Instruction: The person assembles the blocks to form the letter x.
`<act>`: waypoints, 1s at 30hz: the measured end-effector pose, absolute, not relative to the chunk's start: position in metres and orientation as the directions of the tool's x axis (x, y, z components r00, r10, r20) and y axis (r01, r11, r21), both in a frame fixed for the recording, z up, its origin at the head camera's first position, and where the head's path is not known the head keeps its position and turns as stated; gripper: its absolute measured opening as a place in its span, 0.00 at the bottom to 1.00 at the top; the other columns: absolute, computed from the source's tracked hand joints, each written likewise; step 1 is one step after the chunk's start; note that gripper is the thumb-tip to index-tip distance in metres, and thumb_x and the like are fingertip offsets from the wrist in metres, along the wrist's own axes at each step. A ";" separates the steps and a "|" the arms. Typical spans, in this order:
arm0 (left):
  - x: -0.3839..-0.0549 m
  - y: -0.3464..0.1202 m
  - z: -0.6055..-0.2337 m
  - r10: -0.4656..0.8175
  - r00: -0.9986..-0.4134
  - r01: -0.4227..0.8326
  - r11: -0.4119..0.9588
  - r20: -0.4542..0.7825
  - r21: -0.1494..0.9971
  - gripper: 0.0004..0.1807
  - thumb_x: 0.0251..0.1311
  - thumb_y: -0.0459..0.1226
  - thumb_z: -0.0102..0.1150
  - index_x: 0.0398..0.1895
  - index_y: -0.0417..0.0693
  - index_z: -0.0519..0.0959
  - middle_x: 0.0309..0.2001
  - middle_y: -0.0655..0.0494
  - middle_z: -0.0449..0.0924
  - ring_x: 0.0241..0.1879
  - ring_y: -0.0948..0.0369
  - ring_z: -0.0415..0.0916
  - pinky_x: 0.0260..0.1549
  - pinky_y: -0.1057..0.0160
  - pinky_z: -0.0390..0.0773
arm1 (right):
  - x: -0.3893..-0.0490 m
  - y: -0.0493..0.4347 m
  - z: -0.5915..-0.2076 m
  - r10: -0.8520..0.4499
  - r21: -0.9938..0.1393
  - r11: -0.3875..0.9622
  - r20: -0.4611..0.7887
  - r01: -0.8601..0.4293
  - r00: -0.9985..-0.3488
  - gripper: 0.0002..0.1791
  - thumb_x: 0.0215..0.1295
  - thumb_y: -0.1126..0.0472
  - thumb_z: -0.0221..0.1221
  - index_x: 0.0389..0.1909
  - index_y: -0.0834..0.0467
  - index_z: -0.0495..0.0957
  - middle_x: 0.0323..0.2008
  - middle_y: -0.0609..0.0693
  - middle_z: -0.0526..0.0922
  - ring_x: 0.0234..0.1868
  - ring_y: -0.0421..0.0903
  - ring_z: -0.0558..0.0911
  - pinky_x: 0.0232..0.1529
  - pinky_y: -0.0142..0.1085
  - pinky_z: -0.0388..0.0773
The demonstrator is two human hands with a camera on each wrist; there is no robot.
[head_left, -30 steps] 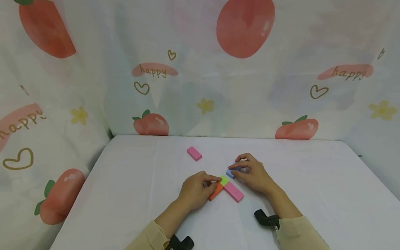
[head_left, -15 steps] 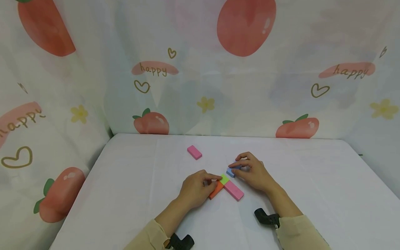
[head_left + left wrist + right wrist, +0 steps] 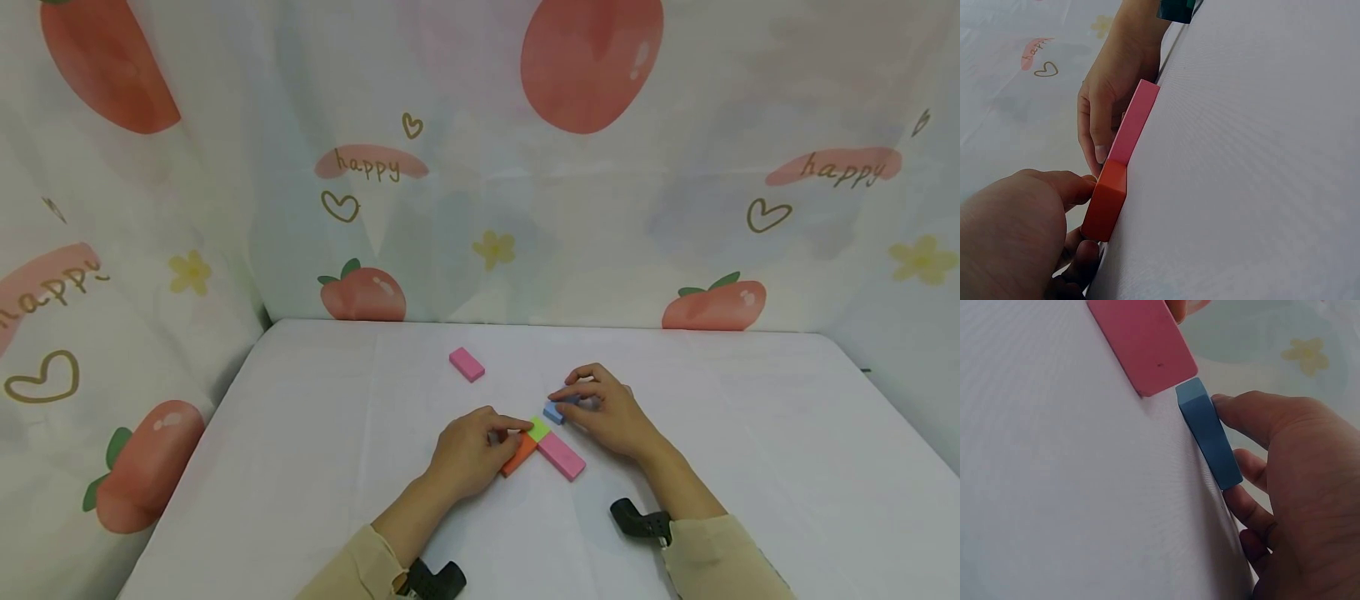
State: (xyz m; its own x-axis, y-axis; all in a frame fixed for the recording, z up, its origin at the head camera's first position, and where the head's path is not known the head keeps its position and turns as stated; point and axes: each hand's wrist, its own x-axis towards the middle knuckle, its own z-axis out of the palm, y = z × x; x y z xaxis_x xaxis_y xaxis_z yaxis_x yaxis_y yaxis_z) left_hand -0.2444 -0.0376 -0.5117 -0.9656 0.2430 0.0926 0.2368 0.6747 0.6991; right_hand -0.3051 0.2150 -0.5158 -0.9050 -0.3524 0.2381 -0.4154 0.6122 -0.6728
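We see the left hand (image 3: pixel 474 454) grasping a long orange rectangular block (image 3: pixel 519 457), thumb on its near side, index fingertip reaching the small lime-green block (image 3: pixel 539 430) at its far end. The right hand (image 3: pixel 606 414) has a light-blue rectangular block (image 3: pixel 552 413) pinched between thumb and fingers, just beyond the green one, small gap between; we can't tell if it's on the cloth or slightly lifted. We've got a long pink rectangular block (image 3: pixel 562 457) running from the green and orange corner toward the person, lying flat; orange and pink make an angle with green at the tip. Second pink rectangular block (image 3: pixel 467 365) lies well apart, farther back. All smooth-faced; material unclear to us. We note the white cloth-covered table (image 3: pixel 315 433) and fruit-print fabric backdrop (image 3: pixel 465 192) behind.
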 end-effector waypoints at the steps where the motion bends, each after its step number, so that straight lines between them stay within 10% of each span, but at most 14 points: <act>1: -0.244 -0.038 -0.512 0.245 -0.965 0.241 0.673 0.096 0.699 0.12 0.68 0.45 0.65 0.51 0.72 0.89 0.27 0.68 0.74 0.25 0.68 0.68 0.25 0.67 0.67 | -0.305 0.215 -0.516 -0.352 -0.673 0.613 0.237 -0.414 -0.906 0.09 0.66 0.60 0.69 0.44 0.44 0.91 0.54 0.50 0.76 0.57 0.52 0.76 0.52 0.47 0.67; 30: -0.244 -0.038 -0.513 0.242 -0.965 0.243 0.673 0.103 0.698 0.13 0.68 0.45 0.65 0.51 0.73 0.89 0.27 0.69 0.73 0.25 0.68 0.69 0.25 0.67 0.66 | -0.306 0.214 -0.517 -0.342 -0.680 0.619 0.216 -0.392 -0.914 0.09 0.67 0.60 0.68 0.44 0.45 0.91 0.54 0.50 0.76 0.59 0.55 0.76 0.61 0.59 0.59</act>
